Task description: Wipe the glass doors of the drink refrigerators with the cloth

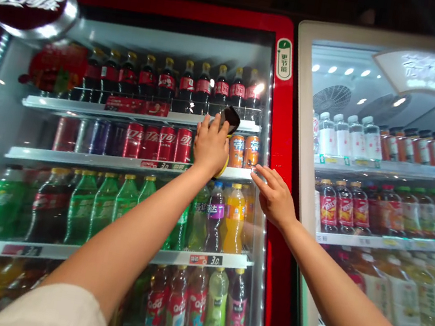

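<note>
My left hand (pixel 211 145) reaches up against the glass door of the red-framed drink cooler (pixel 279 156). Its fingers point upward over a dark object with a yellow edge (pixel 231 118), which the hand partly hides; it seems to be held flat to the glass. To the right, my right hand (pixel 274 195) is at the door's right edge, fingers apart and pointing left, with nothing in it. Behind the glass, orange cans (pixel 251 152) show between the two hands, and red cans (pixel 166 144) stand left of my left hand.
Cola bottles (pixel 167 79) line the top shelf, with green bottles (pixel 104 202) lower down. A round sign (pixel 33 4) sticks out at the upper left. A second, pale-framed cooler (pixel 305 38) with bottles stands at the right.
</note>
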Demonstrator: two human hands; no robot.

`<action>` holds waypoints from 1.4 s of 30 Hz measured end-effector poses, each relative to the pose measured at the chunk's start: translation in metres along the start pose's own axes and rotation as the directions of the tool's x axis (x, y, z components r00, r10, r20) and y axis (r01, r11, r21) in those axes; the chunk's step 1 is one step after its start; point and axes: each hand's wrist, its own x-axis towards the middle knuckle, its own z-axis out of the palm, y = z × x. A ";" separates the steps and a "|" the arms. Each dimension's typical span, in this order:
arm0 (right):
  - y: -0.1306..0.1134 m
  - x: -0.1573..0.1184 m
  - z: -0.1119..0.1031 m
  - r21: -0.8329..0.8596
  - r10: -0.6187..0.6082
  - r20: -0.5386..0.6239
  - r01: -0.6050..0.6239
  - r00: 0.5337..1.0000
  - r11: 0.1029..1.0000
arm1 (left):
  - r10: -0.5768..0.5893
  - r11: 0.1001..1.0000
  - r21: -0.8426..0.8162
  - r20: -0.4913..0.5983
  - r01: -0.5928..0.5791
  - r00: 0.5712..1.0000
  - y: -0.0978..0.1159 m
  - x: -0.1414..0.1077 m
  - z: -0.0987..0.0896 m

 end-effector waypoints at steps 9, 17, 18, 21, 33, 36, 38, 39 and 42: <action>-0.004 -0.002 0.003 -0.058 0.112 -0.082 -0.117 0.990 0.991 | 0.310 0.951 -0.045 0.159 -0.307 0.937 -0.003 -0.056 -0.004; 0.003 -0.004 0.008 0.012 0.182 -0.189 -0.183 0.965 0.983 | 0.175 0.984 -0.022 0.050 -0.175 0.983 0.044 0.009 0.015; 0.004 -0.004 0.007 0.021 0.185 -0.199 -0.185 0.962 0.983 | 0.236 0.972 -0.030 0.073 -0.234 0.969 0.046 0.002 0.015; 0.005 -0.005 0.007 0.047 0.195 -0.226 -0.189 0.955 0.981 | 0.416 0.909 -0.070 0.164 -0.410 0.894 0.037 -0.032 0.010; 0.006 -0.006 0.010 -0.001 0.237 -0.237 -0.244 0.942 0.970 | 0.137 0.983 -0.131 0.056 -0.129 0.989 0.034 0.006 0.007; 0.005 -0.006 0.010 -0.069 0.210 -0.275 -0.238 0.938 0.969 | 0.232 0.959 -0.179 0.052 -0.219 0.971 0.037 0.000 0.011; 0.004 -0.005 0.009 -0.108 0.200 -0.278 -0.238 0.939 0.965 | 0.285 0.943 -0.193 0.056 -0.270 0.957 0.033 -0.010 0.012; 0.003 -0.005 0.009 -0.115 0.201 -0.274 -0.239 0.941 0.964 | 0.305 0.938 -0.193 0.062 -0.289 0.950 0.031 -0.015 0.012; 0.003 -0.005 0.004 -0.095 0.220 -0.246 -0.249 0.944 0.964 | 0.329 0.933 -0.182 0.080 -0.310 0.941 0.024 -0.031 0.009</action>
